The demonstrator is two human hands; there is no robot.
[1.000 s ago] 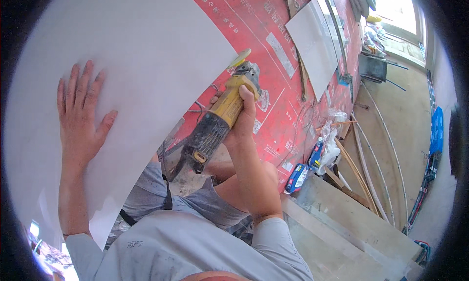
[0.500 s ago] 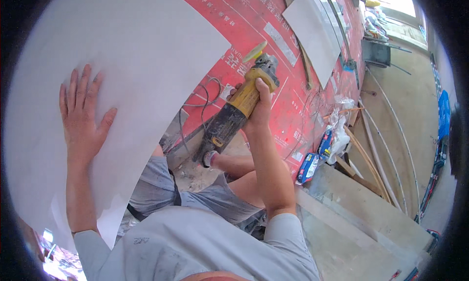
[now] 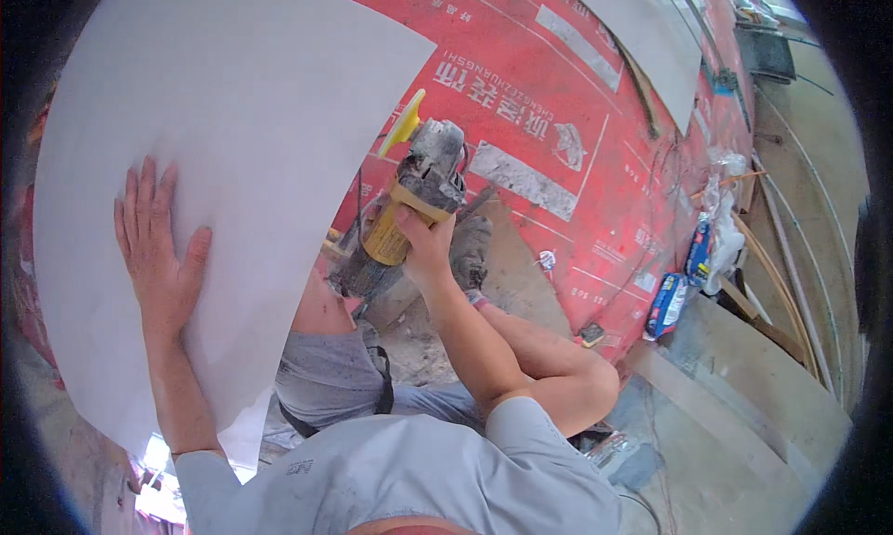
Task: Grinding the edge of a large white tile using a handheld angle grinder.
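Left hand (image 3: 160, 256) flat and open on the big white tile (image 3: 233, 144), right hand (image 3: 423, 247) gripping the angle grinder (image 3: 405, 209) at its 3 o'clock edge, so any tile wobble could make it kick.

yellow grinder (image 3: 405, 214) beside white tile (image 3: 233, 116)

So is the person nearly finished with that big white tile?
Probably not. The big white tile looks whole, with no cut line or broken-off piece showing. The left hand lies flat on it, and the right hand grips the yellow angle grinder beside the tile's edge, its yellow disc close to it. So any work on that edge looks left to do.
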